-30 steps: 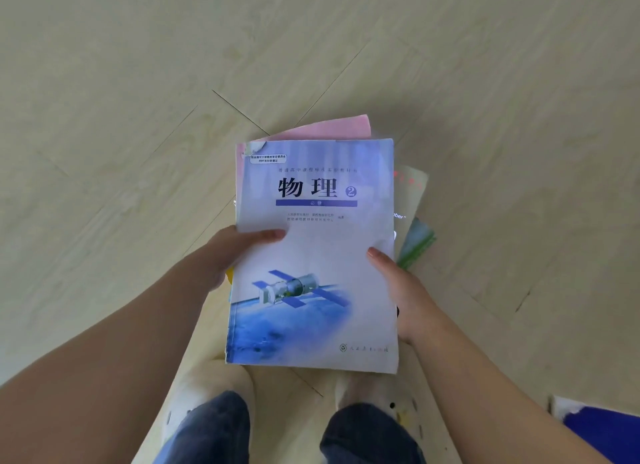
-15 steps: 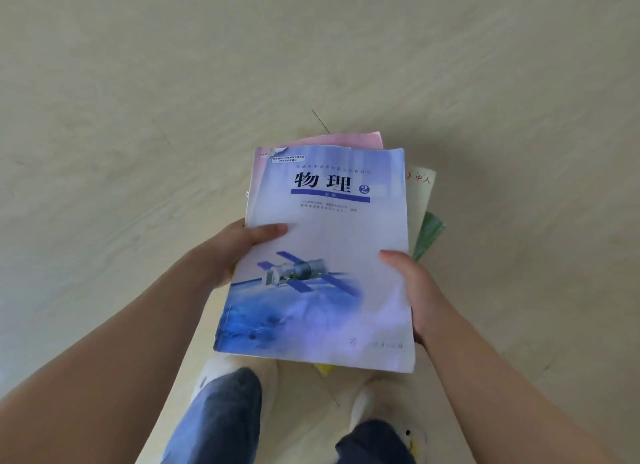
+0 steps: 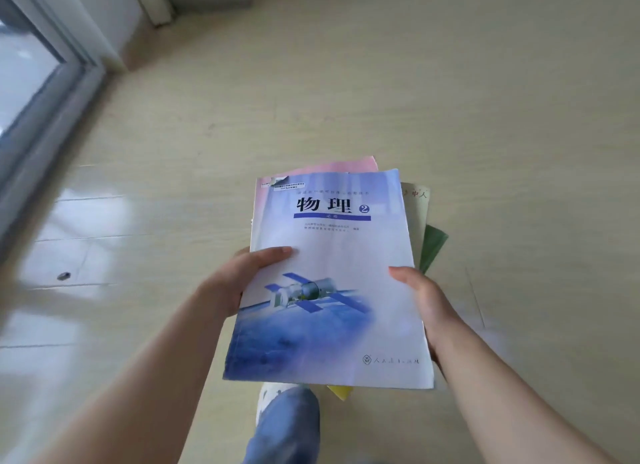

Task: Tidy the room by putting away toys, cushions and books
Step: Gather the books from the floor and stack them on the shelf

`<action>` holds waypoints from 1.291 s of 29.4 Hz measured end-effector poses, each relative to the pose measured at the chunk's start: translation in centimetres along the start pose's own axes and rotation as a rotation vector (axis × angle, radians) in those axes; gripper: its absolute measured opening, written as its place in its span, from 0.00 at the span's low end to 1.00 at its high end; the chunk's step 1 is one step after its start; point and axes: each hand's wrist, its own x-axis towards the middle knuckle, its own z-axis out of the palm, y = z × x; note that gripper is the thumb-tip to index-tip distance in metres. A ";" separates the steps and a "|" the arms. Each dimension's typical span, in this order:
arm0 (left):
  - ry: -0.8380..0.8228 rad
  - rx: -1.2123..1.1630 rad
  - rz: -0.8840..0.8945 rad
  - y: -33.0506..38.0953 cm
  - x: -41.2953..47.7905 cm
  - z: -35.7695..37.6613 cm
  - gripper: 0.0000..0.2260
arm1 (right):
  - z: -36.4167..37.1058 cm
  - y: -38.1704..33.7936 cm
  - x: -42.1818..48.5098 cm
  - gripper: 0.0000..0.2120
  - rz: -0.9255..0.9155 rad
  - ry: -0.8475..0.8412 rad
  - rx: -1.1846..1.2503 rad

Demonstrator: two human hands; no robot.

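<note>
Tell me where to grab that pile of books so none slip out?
Grip both long edges midway, one hand from each side, thumbs on top, as the left hand and right hand do. The pile is wide and flat, with the pink book and green book poking out.

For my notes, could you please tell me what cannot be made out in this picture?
Head view:
- Pink book, cream book, green book, yellow book: covers hidden by the blue book on top.
- Left hand, right hand: fingers hidden under the books.
- Blue book's small print: blurred.
</note>
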 end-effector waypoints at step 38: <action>0.970 -0.621 0.474 -17.7 -58.1 -19.8 0.11 | 39.2 12.4 -32.6 0.43 0.025 -1.357 -0.635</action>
